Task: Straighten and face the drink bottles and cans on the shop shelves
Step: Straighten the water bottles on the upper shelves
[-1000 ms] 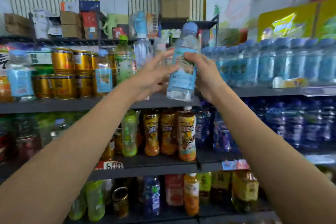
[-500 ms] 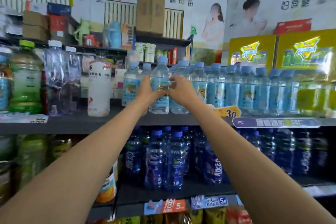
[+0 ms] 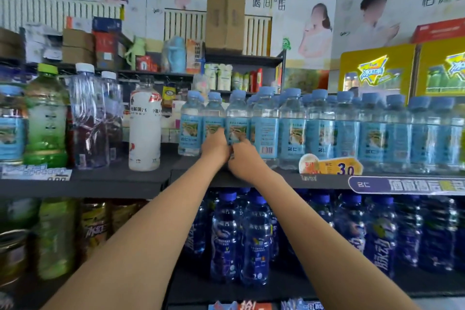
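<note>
Both hands meet low on one upright water bottle (image 3: 236, 118), left hand (image 3: 216, 145) and right hand (image 3: 243, 156) curled around it, in the row's left end.

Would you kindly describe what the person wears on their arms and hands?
Nothing shows: both forearms are bare up to the frame edge, with no sleeves, gloves, watch or rings seen on the left hand or right hand. The fingertips are partly hidden.
</note>
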The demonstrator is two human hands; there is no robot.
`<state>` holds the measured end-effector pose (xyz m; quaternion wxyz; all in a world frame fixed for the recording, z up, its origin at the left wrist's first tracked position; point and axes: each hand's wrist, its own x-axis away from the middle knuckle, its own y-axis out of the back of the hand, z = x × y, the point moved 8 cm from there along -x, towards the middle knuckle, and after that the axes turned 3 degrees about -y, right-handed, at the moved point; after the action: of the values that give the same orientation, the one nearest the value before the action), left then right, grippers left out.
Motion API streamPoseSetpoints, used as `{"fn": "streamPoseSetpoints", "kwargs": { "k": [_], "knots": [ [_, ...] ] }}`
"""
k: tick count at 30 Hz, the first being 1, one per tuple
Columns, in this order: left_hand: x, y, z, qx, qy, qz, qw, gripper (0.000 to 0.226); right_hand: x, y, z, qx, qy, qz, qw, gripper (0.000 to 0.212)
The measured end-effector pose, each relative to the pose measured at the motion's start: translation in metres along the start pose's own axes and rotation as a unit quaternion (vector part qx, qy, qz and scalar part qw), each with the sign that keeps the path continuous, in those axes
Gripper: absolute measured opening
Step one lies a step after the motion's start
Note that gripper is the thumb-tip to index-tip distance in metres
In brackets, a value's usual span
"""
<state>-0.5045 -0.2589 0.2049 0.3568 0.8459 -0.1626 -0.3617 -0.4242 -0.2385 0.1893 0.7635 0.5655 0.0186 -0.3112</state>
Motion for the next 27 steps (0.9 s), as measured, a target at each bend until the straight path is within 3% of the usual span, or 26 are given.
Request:
{"fn": "streamPoseSetpoints", "kwargs": {
  "k": [3,6,11,15,18,20,24,27],
  "knots": [
    [0.002,0.006,0.001,0.019,-0.012,0.017,1.0,0.037,-0.002,-0.003,0.005,0.01,-0.015,-0.025,1.0,0.028],
    [0.015,0.03,0.007,0.117,-0.05,-0.021,0.992,0.038,0.001,0.009,0.021,-0.03,-0.022,-0.137,0.99,0.029],
    [0.065,0.129,0.086,0.23,-0.079,-0.301,0.922,0.029,0.017,-0.006,0.122,-0.149,0.114,-0.25,0.95,0.029],
    [0.122,0.189,0.186,0.218,-0.078,-0.411,0.882,0.024,0.039,-0.061,0.221,-0.222,0.231,-0.262,0.91,0.025],
    [0.164,0.212,0.286,0.162,-0.051,-0.431,0.886,0.026,0.054,-0.146,0.296,-0.251,0.298,-0.192,0.9,0.027],
    [0.183,0.225,0.357,0.133,-0.012,-0.428,0.894,0.03,0.053,-0.209,0.335,-0.253,0.293,-0.135,0.912,0.029],
    [0.2,0.258,0.482,0.102,0.08,-0.408,0.904,0.028,0.032,-0.307,0.404,-0.223,0.237,-0.05,0.944,0.029],
    [0.185,0.262,0.557,0.093,0.134,-0.299,0.94,0.04,0.009,-0.371,0.435,-0.219,0.137,0.052,0.965,0.041]
  ]
}}
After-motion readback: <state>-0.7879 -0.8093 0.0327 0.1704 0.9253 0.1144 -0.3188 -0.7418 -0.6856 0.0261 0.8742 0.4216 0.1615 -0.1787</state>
